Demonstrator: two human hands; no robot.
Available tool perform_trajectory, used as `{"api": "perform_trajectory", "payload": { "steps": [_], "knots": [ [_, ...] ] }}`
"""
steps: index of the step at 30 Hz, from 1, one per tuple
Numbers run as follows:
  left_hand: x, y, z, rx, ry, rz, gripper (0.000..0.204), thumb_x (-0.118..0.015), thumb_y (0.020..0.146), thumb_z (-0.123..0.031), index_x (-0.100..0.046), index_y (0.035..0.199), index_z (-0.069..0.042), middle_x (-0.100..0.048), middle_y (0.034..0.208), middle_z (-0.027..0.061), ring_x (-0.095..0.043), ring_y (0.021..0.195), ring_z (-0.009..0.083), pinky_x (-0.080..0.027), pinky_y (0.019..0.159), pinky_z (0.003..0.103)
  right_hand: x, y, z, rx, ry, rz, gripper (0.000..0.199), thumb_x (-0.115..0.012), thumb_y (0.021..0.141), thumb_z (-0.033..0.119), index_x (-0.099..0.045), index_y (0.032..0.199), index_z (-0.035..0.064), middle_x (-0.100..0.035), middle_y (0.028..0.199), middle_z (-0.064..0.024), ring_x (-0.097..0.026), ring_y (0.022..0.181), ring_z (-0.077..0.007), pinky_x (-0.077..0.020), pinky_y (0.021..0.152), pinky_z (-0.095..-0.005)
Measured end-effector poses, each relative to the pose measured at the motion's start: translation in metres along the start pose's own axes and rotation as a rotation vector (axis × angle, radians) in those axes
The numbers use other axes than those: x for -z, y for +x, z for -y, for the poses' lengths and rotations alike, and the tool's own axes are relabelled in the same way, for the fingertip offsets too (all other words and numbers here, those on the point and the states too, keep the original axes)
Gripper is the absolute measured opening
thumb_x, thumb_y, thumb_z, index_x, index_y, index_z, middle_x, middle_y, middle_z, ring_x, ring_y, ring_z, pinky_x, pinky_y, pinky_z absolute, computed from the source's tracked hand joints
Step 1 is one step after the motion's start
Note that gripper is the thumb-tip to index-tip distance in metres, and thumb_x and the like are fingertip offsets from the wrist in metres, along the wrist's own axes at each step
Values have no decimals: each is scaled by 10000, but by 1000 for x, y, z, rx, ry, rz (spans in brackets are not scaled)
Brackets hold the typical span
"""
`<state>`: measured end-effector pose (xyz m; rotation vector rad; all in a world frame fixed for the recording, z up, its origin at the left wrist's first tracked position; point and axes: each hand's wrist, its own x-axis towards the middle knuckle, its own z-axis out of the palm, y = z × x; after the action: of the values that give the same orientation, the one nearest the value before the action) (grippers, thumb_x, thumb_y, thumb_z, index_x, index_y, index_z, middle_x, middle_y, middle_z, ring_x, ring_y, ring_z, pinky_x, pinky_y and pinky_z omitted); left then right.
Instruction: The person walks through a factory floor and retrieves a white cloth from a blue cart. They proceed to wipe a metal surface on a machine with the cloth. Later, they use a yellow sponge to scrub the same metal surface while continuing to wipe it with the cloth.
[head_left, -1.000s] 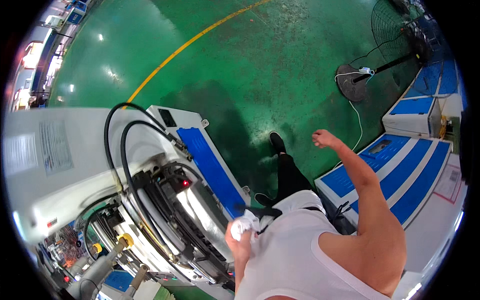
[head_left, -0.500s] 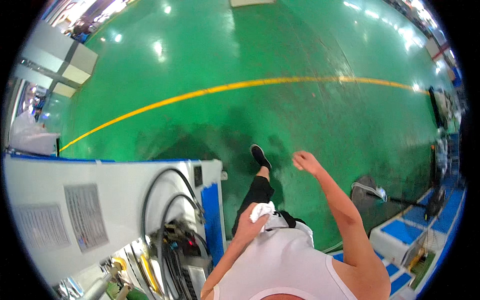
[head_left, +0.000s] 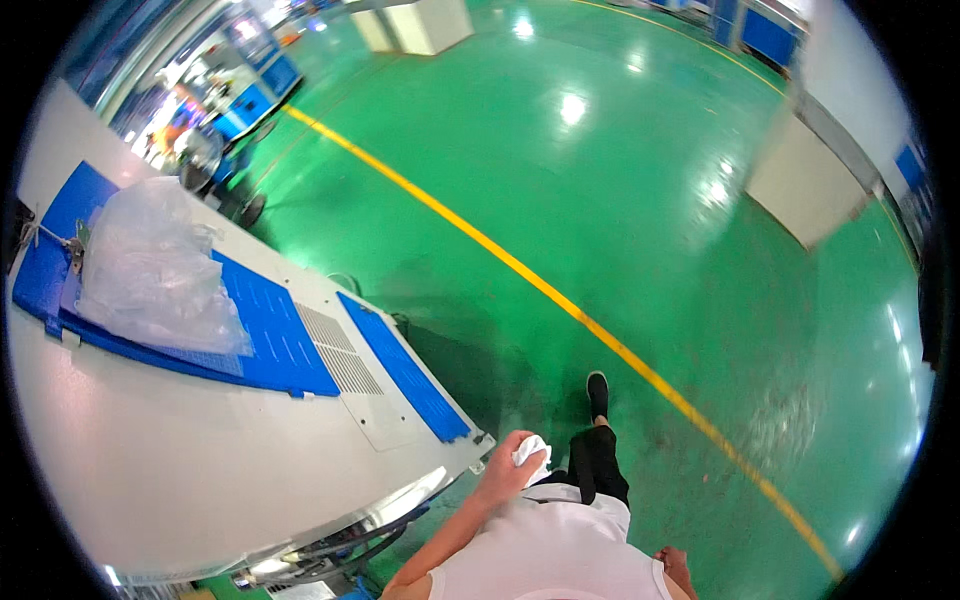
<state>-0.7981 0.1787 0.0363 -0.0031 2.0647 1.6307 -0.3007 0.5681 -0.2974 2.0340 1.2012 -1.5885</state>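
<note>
At far left of the frame: a large white machine housing [head_left: 150, 450] with blue panels, seen from above. On its upper left part, a crumpled clear plastic bag [head_left: 150, 265] lying on a blue tray [head_left: 270, 345]. Beside that, toward centre, a grey vent grille [head_left: 335, 350] and a narrow blue strip [head_left: 405, 368]. Under the housing's lower edge, black cables [head_left: 340, 550] partly visible.

Lower centre: left hand [head_left: 503, 470] raised in front of the chest, fingers clamped round a crumpled white cloth [head_left: 532, 452], just off the corner of the machine housing and not touching it. Below it, a white sleeveless shirt, dark trousers, and one black shoe [head_left: 597, 393] stepping forward on the green floor [head_left: 620, 200].

Lower right of centre: right hand [head_left: 677, 566] low beside the hip, mostly cut off by the frame edge; cannot tell whether open or closed, nothing seen in it.

Across the floor, upper left to lower right: a yellow line [head_left: 560, 300].

Judged by this: cloth picked up and carried, no surface being wiped at this moment, any wiping not yet under way.
</note>
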Motion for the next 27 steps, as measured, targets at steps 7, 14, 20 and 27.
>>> {"api": "perform_trajectory", "payload": {
  "steps": [7,14,20,27],
  "knots": [
    [-9,162,-59,23,-67,-192,254,-691,965,-209,-671,1164,-52,-719,997,56,-654,919,127,-529,821,313,-119,104,510,988,-1547,-112,296,-625,883,243,-561,642,84,-525,532,-64,-560,483,-240,-427,438,-411],
    [61,213,-106,239,-133,-594,268,-703,952,-263,-681,1086,-33,-721,946,105,-664,876,168,-523,798,333,-619,-124,913,1368,-722,423,399,-512,960,271,-553,617,69,-478,505,-31,-458,431,-152,-342,421,-355],
    [153,277,-86,398,-185,-928,278,-718,923,-266,-691,1051,-21,-722,924,117,-671,859,176,-527,791,336,-988,-429,902,1495,-885,934,326,-572,1013,347,-674,1009,37,-679,812,-40,-535,555,-94,-421,455,-272],
    [272,348,-133,306,-444,-1406,197,-716,912,-173,-682,993,4,-722,881,91,-671,813,166,-541,742,327,-1251,-731,740,1660,-1100,1566,381,-592,964,341,-654,855,-19,-719,781,-109,-661,587,-178,-540,579,-356]
  ]
}}
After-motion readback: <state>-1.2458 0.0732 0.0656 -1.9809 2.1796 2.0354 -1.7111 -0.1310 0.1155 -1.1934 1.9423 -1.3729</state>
